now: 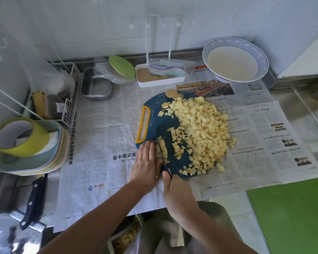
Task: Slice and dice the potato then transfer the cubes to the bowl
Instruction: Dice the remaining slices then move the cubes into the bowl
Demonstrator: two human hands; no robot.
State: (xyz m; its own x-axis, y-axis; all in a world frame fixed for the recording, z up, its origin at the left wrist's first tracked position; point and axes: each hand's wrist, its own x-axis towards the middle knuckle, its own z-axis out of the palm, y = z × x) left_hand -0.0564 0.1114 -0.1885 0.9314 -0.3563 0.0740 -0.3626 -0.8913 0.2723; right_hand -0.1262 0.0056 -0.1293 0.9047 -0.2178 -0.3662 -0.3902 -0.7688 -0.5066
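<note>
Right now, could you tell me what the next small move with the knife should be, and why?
Probably another downward cut: the right hand grips the dark-handled knife, its blade across the pale potato strips that the left hand presses on the blue plastic cutting board, and a short uncut length lies beside those fingers.

Spread newspaper (106, 125) covers most of a steel tabletop (301, 96) and carries a blue cutting board (154, 125). Left of the newspaper: a wire basket (70, 92), stacked pastel plates (44, 162), a black-handled knife (33, 200). At its far edge, a metal tray (95, 87) and a blue-rimmed bowl (235, 59); off its near right corner, a green sheet (292, 217).
</note>
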